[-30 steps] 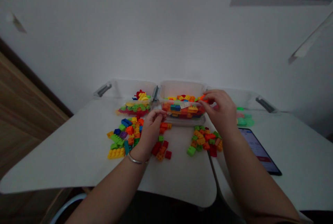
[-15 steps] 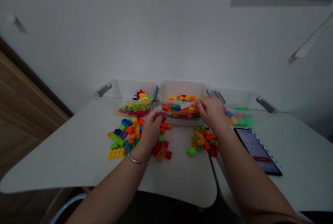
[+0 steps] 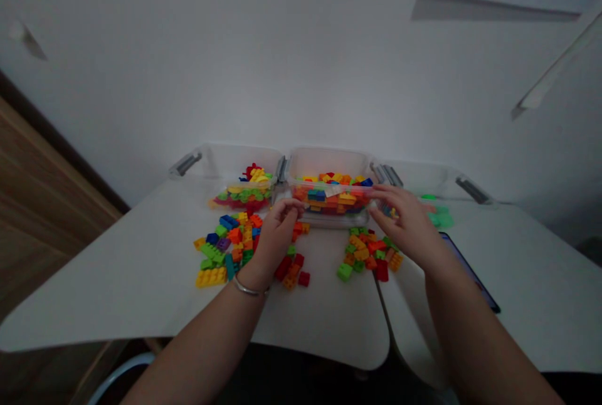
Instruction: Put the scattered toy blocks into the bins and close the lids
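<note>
Both hands are over a white table. My left hand (image 3: pixel 277 236) hovers by the front corner of a transparent plastic box (image 3: pixel 329 162) packed with multicoloured toy bricks, its fingers curled together above loose bricks (image 3: pixel 226 248). No brick shows in its fingers. My right hand (image 3: pixel 408 224) has its fingers spread, just in front of a second transparent box (image 3: pixel 416 178) and above a pile of loose bricks (image 3: pixel 364 256). A third transparent box (image 3: pixel 242 162) with bricks stands to the left. A small group of red and orange bricks (image 3: pixel 290 269) lies under my left hand's side.
The white table (image 3: pixel 117 286) has a curved front edge, with a white wall behind it. A phone (image 3: pixel 470 267) lies at the right, partly hidden by my right forearm. Green pieces (image 3: pixel 439 218) lie behind my right hand. A wooden panel stands at the left.
My right hand has moved right and towards me, away from the middle box, and its fingers have spread. My left hand has barely moved. The view has shifted slightly.
</note>
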A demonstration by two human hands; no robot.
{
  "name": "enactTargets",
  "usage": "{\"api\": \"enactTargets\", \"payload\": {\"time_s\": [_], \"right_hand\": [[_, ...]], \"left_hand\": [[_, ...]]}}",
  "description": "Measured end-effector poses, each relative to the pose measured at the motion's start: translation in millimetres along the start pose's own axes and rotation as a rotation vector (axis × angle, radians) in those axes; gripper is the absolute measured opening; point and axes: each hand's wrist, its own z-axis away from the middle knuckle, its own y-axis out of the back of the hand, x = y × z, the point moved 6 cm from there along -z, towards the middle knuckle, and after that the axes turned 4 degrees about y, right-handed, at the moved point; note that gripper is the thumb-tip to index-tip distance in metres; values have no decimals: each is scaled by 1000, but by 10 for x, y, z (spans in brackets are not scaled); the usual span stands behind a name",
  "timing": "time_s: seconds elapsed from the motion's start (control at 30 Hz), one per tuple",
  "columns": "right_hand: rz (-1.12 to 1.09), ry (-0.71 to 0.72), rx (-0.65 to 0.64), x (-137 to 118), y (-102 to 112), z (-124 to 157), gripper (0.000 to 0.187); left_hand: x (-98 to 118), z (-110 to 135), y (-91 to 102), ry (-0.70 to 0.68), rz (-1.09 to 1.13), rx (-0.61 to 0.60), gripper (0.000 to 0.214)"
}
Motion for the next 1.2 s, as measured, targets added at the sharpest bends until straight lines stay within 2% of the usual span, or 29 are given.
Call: {"api": "enactTargets", "payload": {"time_s": [0.07, 0.2, 0.27, 0.33, 0.43, 0.53, 0.67, 0.8, 0.87, 0.9, 1.0, 1.03, 1.1, 1.2], "right_hand": [[57, 9, 41, -29, 44, 196, 25], [105, -102, -96, 96, -133, 581, 26], [131, -171, -197, 204, -311, 744, 39], [174, -241, -294, 293, -498, 873, 61], [241, -306, -374, 333, -692, 978, 77], [254, -291, -392, 292, -764, 992, 77], [227, -236, -348, 272, -748, 983, 72], [216, -231, -315, 291, -731, 999, 69], [235, -268, -287, 295, -714, 1003, 68], [241, -291, -274, 295, -705, 1003, 67], [226, -332, -263, 274, -690, 994, 64], [214, -334, -262, 265, -686, 987, 63], [180, -334, -252, 255, -677, 973, 62], [112, -345, -197, 272, -658, 959, 58]], "left_hand": [[8, 5, 7, -3, 0, 5, 10], [34, 23, 3, -2, -13, -2, 10], [40, 31, -2, 3, -13, -4, 11], [36, 37, -5, 8, -3, -3, 11], [29, 40, 0, -15, -36, 1, 12], [59, 41, -14, -108, -187, -26, 14], [224, 84, -41, -319, -486, -79, 21], [428, 191, 113, -384, -854, -49, 29], [474, 252, 318, -320, -1113, 45, 34], [469, 278, 461, -245, -1221, 116, 38], [309, 349, 902, 84, -1399, 243, 52], [220, 367, 1011, 187, -1410, 234, 55], [25, 390, 1131, 338, -1392, 134, 58], [-138, 395, 1164, 393, -1374, 65, 64]]}}
